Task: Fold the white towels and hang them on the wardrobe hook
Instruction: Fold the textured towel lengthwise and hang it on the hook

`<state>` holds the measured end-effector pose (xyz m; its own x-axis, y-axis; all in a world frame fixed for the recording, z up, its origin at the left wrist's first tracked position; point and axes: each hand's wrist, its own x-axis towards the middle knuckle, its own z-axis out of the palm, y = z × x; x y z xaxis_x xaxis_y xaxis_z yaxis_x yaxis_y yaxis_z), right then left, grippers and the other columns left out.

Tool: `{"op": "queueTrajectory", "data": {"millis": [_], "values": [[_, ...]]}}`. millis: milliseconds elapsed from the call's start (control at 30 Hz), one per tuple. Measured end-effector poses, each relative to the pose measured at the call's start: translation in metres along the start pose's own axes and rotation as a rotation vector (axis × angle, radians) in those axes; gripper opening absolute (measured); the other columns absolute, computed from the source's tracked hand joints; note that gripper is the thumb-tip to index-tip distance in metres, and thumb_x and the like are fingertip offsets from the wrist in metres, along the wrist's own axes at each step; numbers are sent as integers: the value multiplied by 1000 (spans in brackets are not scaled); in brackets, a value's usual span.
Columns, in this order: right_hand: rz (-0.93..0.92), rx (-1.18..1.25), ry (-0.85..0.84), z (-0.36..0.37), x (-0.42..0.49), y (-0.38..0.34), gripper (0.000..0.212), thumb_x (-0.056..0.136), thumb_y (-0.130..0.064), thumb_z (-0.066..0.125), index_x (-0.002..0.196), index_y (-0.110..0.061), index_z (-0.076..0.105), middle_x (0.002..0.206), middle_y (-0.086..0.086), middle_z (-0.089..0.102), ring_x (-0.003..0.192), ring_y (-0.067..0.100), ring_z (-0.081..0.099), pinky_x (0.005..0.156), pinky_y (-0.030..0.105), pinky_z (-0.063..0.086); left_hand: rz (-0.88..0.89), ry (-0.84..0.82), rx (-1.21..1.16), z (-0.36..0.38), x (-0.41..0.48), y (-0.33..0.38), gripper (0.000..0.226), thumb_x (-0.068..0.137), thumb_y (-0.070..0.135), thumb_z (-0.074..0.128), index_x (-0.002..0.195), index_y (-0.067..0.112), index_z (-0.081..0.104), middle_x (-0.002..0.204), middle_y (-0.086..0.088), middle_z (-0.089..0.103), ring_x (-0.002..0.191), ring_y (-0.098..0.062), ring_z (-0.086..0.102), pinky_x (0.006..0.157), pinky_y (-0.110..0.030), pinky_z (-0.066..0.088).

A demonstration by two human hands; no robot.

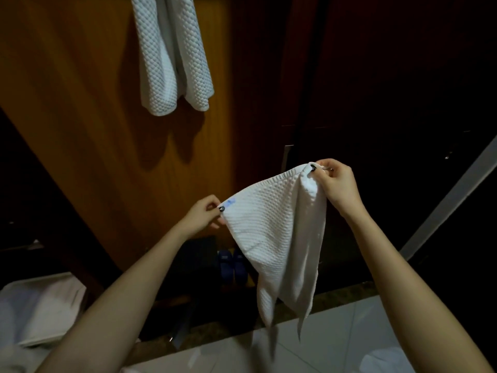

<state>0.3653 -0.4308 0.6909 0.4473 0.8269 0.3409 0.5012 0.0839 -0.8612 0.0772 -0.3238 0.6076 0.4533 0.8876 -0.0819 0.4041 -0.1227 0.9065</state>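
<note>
A white waffle-textured towel (277,227) hangs in the air between my hands, its lower end drooping toward the floor. My left hand (203,215) pinches its left top corner, where a small blue mark shows. My right hand (336,184) pinches the right top corner, held higher. A second white towel (172,57) hangs folded on the orange wooden wardrobe door (80,117) at the upper left; its hook is out of view above the frame.
The dark wardrobe interior (376,90) fills the right. Blue slippers (232,265) sit on its floor below the towel. White cloth (40,310) lies piled at the lower left. Pale floor tiles (336,340) run along the bottom.
</note>
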Motion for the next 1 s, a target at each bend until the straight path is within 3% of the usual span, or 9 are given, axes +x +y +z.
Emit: {"op": "queueTrajectory", "data": {"millis": [200, 333, 433, 500, 633, 667, 767, 867, 1000], "values": [[11, -43, 45, 14, -4, 2, 14, 96, -23, 59, 102, -13, 67, 87, -8, 64, 79, 3, 61, 60, 9, 47, 126, 214, -226, 2, 4, 41, 14, 97, 9, 50, 84, 13, 52, 73, -6, 63, 56, -3, 62, 56, -14, 48], [32, -32, 94, 23, -4, 2, 15, 97, -20, 56, 109, -14, 62, 88, -8, 61, 75, 4, 57, 61, 18, 46, 154, 198, -368, 5, 4, 70, 9, 94, 7, 56, 87, 11, 58, 75, -3, 66, 59, -2, 64, 57, -11, 47], [43, -14, 116, 21, -6, 0, 22, 99, -20, 52, 118, -16, 61, 101, -7, 62, 84, 3, 57, 66, 17, 45, 127, 180, -491, 6, 4, 80, 7, 92, 1, 57, 89, 7, 60, 76, -4, 67, 61, -2, 66, 55, -9, 46], [77, 38, 62, 22, -9, 0, 18, 100, -20, 50, 108, -17, 66, 98, -5, 64, 88, 9, 59, 70, 21, 46, 129, 186, -520, 9, 4, 83, 7, 90, -1, 59, 89, 6, 62, 75, -4, 67, 61, -3, 65, 57, -10, 47], [195, 158, -106, 40, -20, -10, 20, 97, -20, 54, 94, -7, 69, 92, 21, 68, 85, 31, 65, 76, 48, 53, 206, 193, -284, 30, 5, 93, 15, 85, 2, 65, 81, 17, 65, 76, 4, 67, 69, -1, 62, 63, -10, 44], [185, 172, -170, 45, -22, -15, 21, 98, -20, 55, 97, -4, 68, 93, 22, 68, 85, 27, 66, 78, 48, 54, 240, 205, -242, 36, 5, 96, 16, 85, 4, 66, 80, 19, 65, 78, 5, 66, 73, -1, 61, 65, -10, 44], [149, 251, -431, 47, -25, -32, 19, 101, -16, 49, 114, -9, 61, 104, 5, 68, 94, 9, 69, 82, 28, 57, 337, 304, -203, 39, 4, 99, 11, 87, 8, 66, 81, 17, 64, 81, 6, 65, 77, 0, 59, 70, -12, 46], [155, 289, -637, 38, -23, -34, 27, 101, -9, 45, 127, -14, 53, 118, 6, 63, 107, 8, 65, 87, 23, 54, 369, 352, -219, 29, 0, 100, 14, 88, 9, 65, 83, 21, 63, 87, 4, 65, 84, -3, 61, 73, -15, 48], [-105, 55, -514, 40, -18, -44, 19, 98, -9, 52, 109, -22, 60, 103, 3, 69, 99, 10, 67, 89, 29, 55, 325, 349, -291, 28, -10, 106, 11, 87, 4, 64, 86, 15, 63, 86, 1, 65, 81, -3, 62, 69, -12, 49]]}}
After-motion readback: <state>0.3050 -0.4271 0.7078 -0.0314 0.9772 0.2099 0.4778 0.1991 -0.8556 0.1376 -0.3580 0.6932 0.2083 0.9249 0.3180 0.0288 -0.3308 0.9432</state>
